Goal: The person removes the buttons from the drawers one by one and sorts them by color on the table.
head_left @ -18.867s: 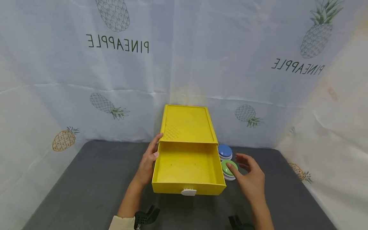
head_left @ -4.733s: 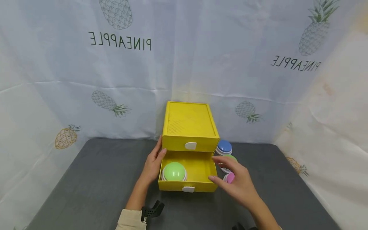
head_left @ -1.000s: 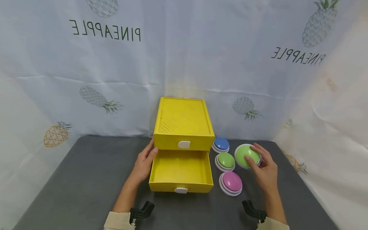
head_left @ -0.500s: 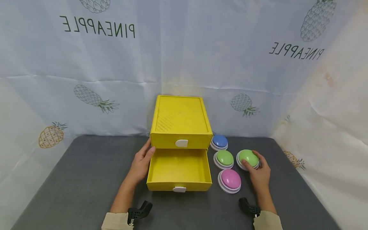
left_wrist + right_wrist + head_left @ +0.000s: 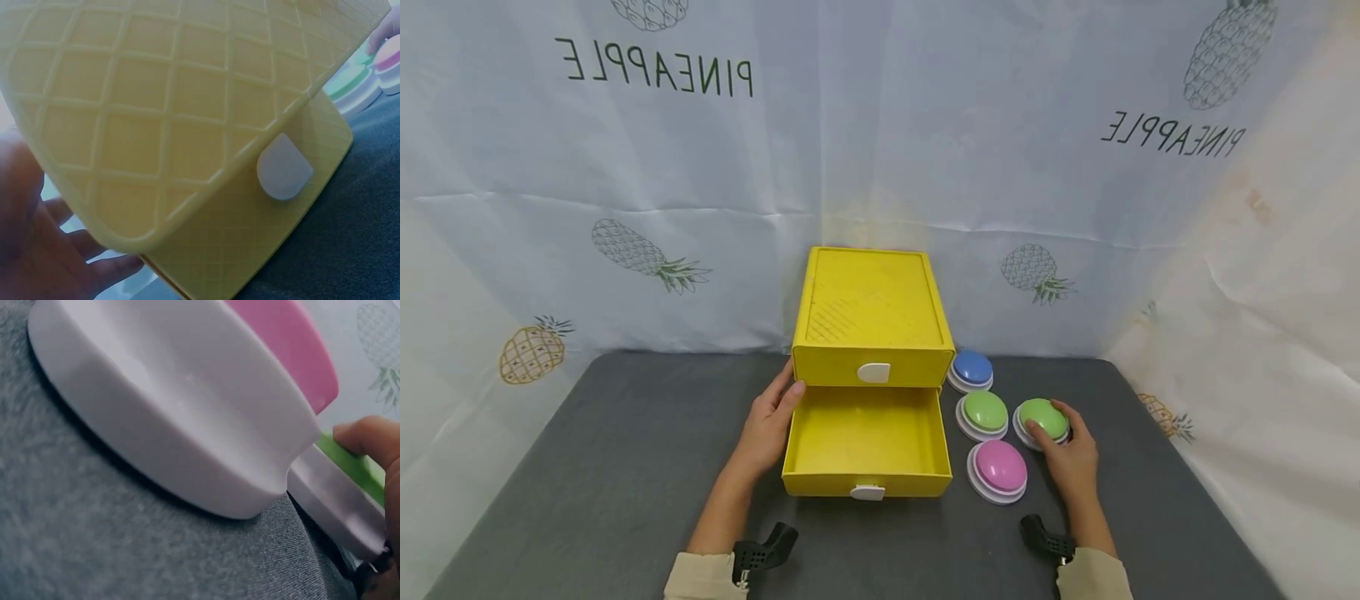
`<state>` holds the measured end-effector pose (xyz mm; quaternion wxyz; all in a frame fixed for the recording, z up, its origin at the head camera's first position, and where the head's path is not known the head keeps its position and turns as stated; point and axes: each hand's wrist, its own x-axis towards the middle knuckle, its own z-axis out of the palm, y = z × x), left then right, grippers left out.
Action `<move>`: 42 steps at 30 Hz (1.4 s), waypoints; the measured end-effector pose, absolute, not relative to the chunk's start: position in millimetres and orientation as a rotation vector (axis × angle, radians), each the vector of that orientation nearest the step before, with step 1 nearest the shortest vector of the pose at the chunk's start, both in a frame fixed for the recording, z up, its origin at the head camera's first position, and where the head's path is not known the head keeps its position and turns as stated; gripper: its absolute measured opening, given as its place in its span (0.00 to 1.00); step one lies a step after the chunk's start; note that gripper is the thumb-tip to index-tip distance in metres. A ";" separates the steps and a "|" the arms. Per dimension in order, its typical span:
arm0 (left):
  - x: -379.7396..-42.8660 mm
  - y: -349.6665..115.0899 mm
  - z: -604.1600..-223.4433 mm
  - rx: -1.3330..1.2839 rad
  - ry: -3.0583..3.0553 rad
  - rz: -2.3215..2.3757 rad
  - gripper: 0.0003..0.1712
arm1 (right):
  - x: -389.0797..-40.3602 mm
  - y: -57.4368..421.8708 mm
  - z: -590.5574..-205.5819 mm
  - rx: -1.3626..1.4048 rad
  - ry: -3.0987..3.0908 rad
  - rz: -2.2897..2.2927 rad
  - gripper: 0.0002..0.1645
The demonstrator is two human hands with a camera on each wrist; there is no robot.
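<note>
A yellow two-drawer box [image 5: 874, 300] stands at the middle of the table, its upper drawer pushed in. Its lower drawer [image 5: 906, 485] is pulled out, with nothing inside. My left hand [image 5: 767, 429] lies along the box's left side, fingers extended, thumb at the front edge. To the right, my right hand [image 5: 1072, 458] holds a green push button [image 5: 1042, 417] with a white base between thumb and fingers, low at the tabletop. Left of it are another green push button [image 5: 986, 410] and a pink push button [image 5: 1002, 465], which looms large in the right wrist view.
A blue push button [image 5: 973, 367] sits behind the others, close to the box's right side. A dark grey cloth [image 5: 587, 475] covers the table. Behind hangs a white curtain [image 5: 910, 125] printed with pineapples.
Earlier the upper drawer was pushed in and the lower one pulled out. The green push button left the lower drawer in my right hand, which has since lowered it to the tabletop.
</note>
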<state>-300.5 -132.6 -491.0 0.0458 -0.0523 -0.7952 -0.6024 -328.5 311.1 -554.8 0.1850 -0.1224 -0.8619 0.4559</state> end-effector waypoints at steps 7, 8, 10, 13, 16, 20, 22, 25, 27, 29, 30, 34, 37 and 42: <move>-297.7 -134.2 -492.9 -0.174 -2.434 -1.846 0.33 | -317.4 302.1 -558.3 -0.366 -2.476 1.120 0.37; -297.3 -134.7 -493.1 -0.178 -2.433 -1.845 0.33 | -315.6 299.4 -559.1 -0.367 -2.470 1.108 0.37; -296.3 -135.7 -493.0 -0.187 -2.427 -1.841 0.33 | -311.6 294.0 -561.0 -0.372 -2.438 1.104 0.40; -295.3 -136.8 -492.8 -0.187 -2.425 -1.830 0.33 | -305.4 289.0 -563.4 -0.385 -2.379 1.126 0.40; -295.5 -136.3 -492.4 -0.194 -2.423 -1.843 0.33 | -301.6 288.0 -564.3 -0.430 -2.350 1.141 0.40; -296.3 -134.2 -492.1 -0.206 -2.420 -1.876 0.33 | -302.7 290.8 -563.3 -0.472 -2.362 1.127 0.39; -296.3 -133.4 -491.7 -0.213 -2.415 -1.891 0.33 | -305.4 292.2 -562.8 -0.468 -2.370 1.126 0.39; -295.9 -132.9 -490.6 -0.218 -2.413 -1.890 0.33 | -309.9 293.5 -562.1 -0.448 -2.390 1.097 0.39; -296.9 -133.0 -490.2 -0.223 -2.411 -1.885 0.33 | -312.8 293.7 -561.2 -0.422 -2.394 1.074 0.38; -298.2 -133.3 -489.8 -0.219 -2.407 -1.883 0.33 | -315.2 293.9 -560.4 -0.393 -2.394 1.054 0.38; -298.9 -133.4 -489.8 -0.217 -2.405 -1.880 0.33 | -316.2 294.1 -560.0 -0.378 -2.395 1.045 0.38; -298.3 -137.1 -488.2 -0.188 -2.406 -1.880 0.33 | -318.9 290.3 -557.5 -0.354 -2.403 1.069 0.38; -298.3 -137.8 -488.6 -0.183 -2.420 -1.876 0.34 | -315.1 288.0 -553.7 -0.398 -2.355 1.109 0.39; -299.7 -135.2 -489.8 -0.181 -2.428 -1.881 0.34 | -301.7 277.7 -536.0 -0.419 -2.193 1.108 0.36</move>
